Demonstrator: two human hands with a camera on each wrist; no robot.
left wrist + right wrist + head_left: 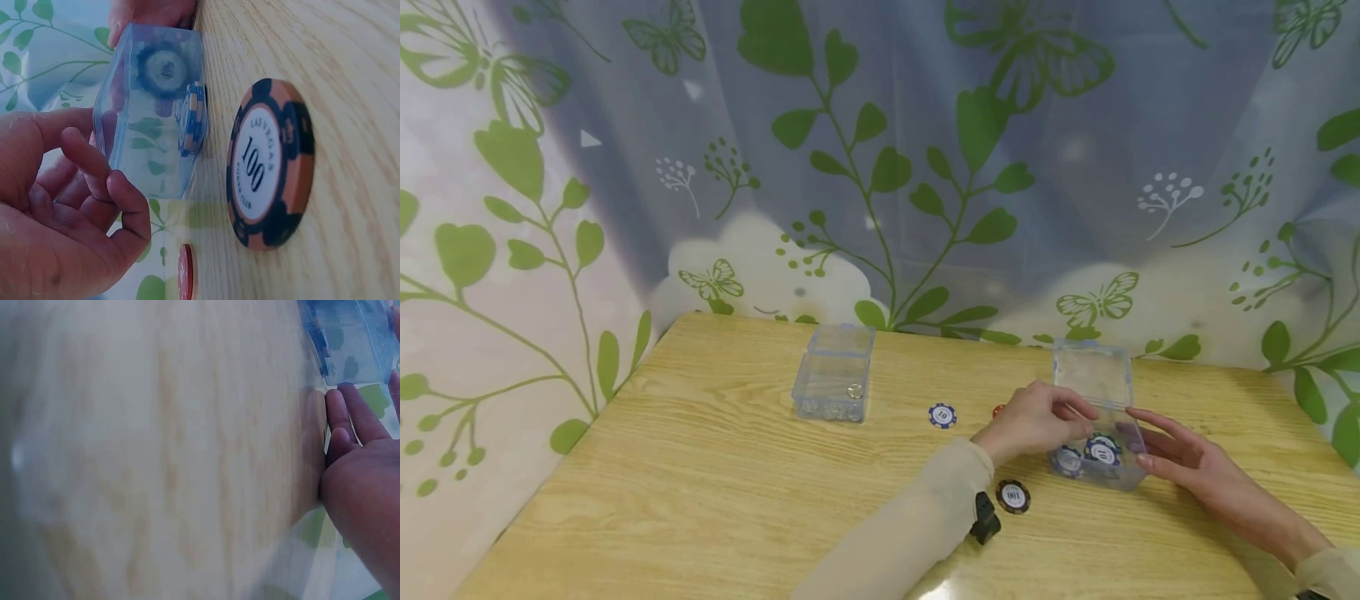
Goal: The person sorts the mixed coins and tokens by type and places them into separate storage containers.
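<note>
A clear plastic box (1101, 475) stands with its lid raised, between my two hands. Inside are poker chips, among them a blue and white one (1102, 451) marked 10. My left hand (1037, 421) is at the box's left rim, its fingers loosely bent, and no chip shows between them. Along the right side, my right hand (1206, 471) touches the box with extended fingers and thumb. A black and orange chip (256, 164) marked 100 lies in front of the box. Partly hidden behind my left hand is a red chip (185, 273).
Another clear box (831, 392), its lid raised, stands to the left with a gold-coloured round piece (855, 390) and several clear pieces in it. A blue chip (942, 415) lies between the boxes on the wooden table (700, 492). A patterned curtain (880, 167) hangs behind.
</note>
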